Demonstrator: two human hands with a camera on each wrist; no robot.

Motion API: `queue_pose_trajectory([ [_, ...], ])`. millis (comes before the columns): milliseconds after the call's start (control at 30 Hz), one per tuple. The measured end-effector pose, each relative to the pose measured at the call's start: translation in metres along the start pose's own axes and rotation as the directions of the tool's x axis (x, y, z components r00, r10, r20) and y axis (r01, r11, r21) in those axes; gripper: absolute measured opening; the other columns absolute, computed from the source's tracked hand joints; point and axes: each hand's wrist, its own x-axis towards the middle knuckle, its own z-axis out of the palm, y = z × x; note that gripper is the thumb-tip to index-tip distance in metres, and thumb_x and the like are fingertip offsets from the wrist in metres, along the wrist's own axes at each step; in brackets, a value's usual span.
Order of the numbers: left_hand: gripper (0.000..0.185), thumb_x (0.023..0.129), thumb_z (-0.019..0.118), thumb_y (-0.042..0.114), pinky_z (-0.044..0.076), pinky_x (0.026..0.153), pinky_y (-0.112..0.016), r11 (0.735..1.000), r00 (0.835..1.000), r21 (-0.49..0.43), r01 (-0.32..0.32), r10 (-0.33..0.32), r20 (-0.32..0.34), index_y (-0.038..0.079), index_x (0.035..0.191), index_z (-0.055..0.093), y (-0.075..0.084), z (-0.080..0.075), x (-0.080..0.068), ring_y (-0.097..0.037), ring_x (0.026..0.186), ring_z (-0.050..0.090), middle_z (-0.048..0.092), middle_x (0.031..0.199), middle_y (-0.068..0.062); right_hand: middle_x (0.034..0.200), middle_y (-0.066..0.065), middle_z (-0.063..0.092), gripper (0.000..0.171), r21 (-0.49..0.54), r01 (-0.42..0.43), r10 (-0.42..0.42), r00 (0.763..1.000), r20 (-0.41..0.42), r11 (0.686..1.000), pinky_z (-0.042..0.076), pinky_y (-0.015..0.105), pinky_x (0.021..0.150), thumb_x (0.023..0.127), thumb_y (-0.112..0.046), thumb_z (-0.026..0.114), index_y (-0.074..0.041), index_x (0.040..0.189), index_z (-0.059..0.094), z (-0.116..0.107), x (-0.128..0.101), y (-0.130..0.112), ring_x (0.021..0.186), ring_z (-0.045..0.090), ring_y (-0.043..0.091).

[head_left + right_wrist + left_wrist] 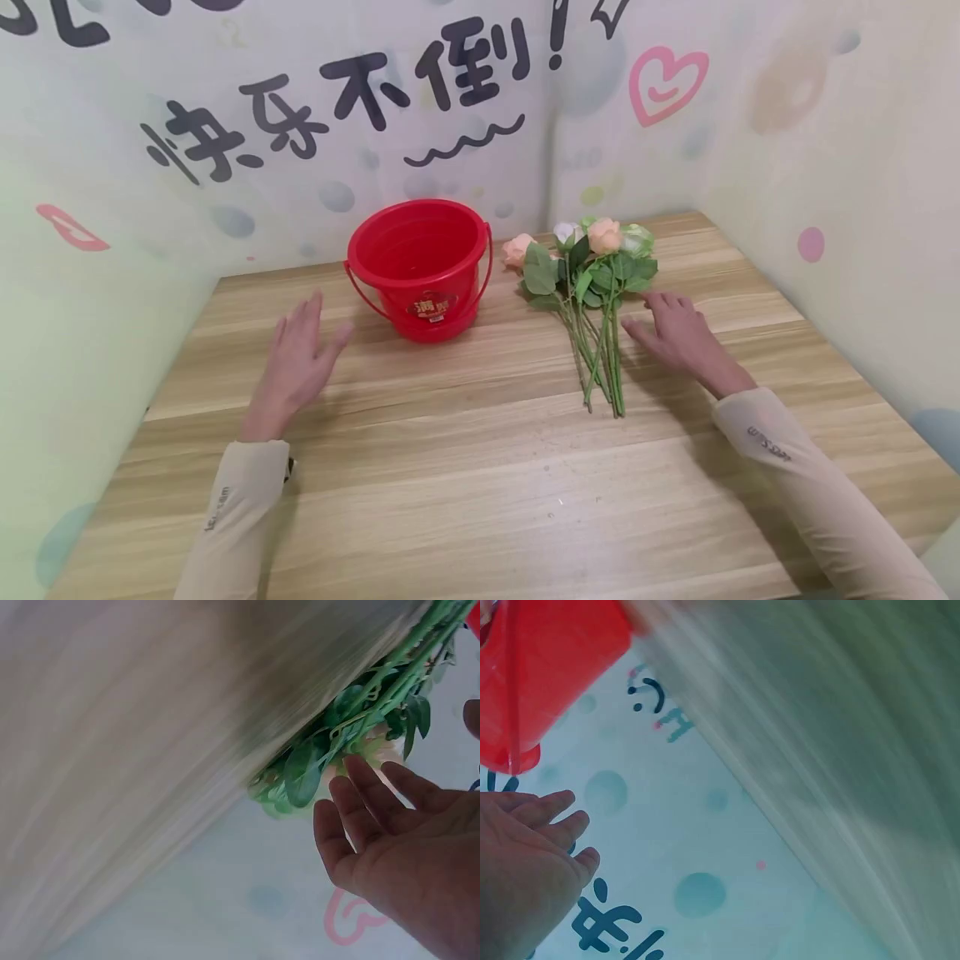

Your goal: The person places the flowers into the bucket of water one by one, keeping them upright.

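A red plastic bucket (431,304) with a thin red handle stands upright on the wooden table. To its right lies a bunch of flowers (600,271), peach, white and pale green blooms at the back and green stems pointing toward the person. My left hand (296,362) is left of the bucket, fingers extended and holding nothing; the left wrist view shows this hand (529,855) below the red bucket (551,675). Just right of the stems is my right hand (678,337), its fingers loosely spread near the leaves. In the right wrist view that hand (405,832) overlaps the flowers' leaves (304,772).
The wooden table (420,483) reaches back to a printed wall covering (300,192) with dark characters and coloured dots. Plain-looking side walls flank it, the right one (847,167) close to the table's edge. Both forearms wear light sleeves (232,517).
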Motion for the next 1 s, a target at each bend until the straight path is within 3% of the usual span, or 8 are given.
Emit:
queue_pose_trajectory([
  [200,0.082,0.108,0.044,0.051,0.011,0.122,-0.063,0.984,0.998,-0.177,0.000,-0.010,-0.057,-0.002,0.164,0.015,0.003,-0.007,0.005,-0.048,0.152,0.017,0.022,0.166,-0.027,0.118,0.035,0.064,0.047,0.251,-0.054,0.046,0.998,0.036,0.966,0.055,0.054,0.086,0.107,-0.021,0.056,0.016,0.137,0.052,-0.001,0.011,-0.009,0.106,0.063,0.046],
  [400,0.081,0.104,0.055,0.051,0.013,0.121,-0.066,0.926,0.997,-0.378,0.025,-0.052,-0.064,0.017,0.168,0.017,0.010,-0.017,0.020,-0.031,0.156,0.016,0.024,0.170,-0.008,0.114,0.030,0.068,0.039,0.382,-0.136,0.112,0.990,0.084,0.914,0.053,0.035,0.075,0.107,-0.020,0.055,0.014,0.128,0.060,-0.004,0.022,-0.013,0.100,0.064,0.040],
  [500,0.083,0.102,0.057,0.055,0.014,0.121,-0.066,0.913,0.997,-0.403,0.066,-0.081,-0.021,0.024,0.168,0.017,0.013,-0.018,0.025,-0.024,0.157,0.016,0.023,0.170,-0.001,0.113,0.030,0.069,0.038,0.419,-0.180,0.141,0.982,0.123,0.890,0.054,0.030,0.076,0.107,-0.016,0.055,0.016,0.126,0.060,-0.004,0.024,-0.010,0.103,0.065,0.040],
  [767,0.082,0.103,0.056,0.051,0.019,0.120,-0.065,0.900,0.997,-0.432,0.048,-0.071,-0.037,0.022,0.168,0.014,0.017,-0.022,0.039,-0.023,0.157,0.015,0.019,0.171,-0.002,0.113,0.029,0.068,0.038,0.487,-0.233,0.161,0.969,0.186,0.842,0.057,0.026,0.077,0.106,-0.013,0.056,0.019,0.126,0.059,-0.006,0.041,-0.013,0.094,0.066,0.026],
  [1000,0.086,0.100,0.056,0.059,0.027,0.116,-0.068,0.902,0.996,-0.426,0.075,-0.085,-0.004,0.024,0.168,0.016,0.018,-0.017,0.047,-0.029,0.156,0.019,0.022,0.171,-0.002,0.107,0.025,0.070,0.038,0.509,-0.270,0.171,0.957,0.234,0.817,0.058,0.025,0.076,0.104,-0.008,0.056,0.023,0.127,0.056,-0.002,0.041,-0.011,0.086,0.065,0.015],
])
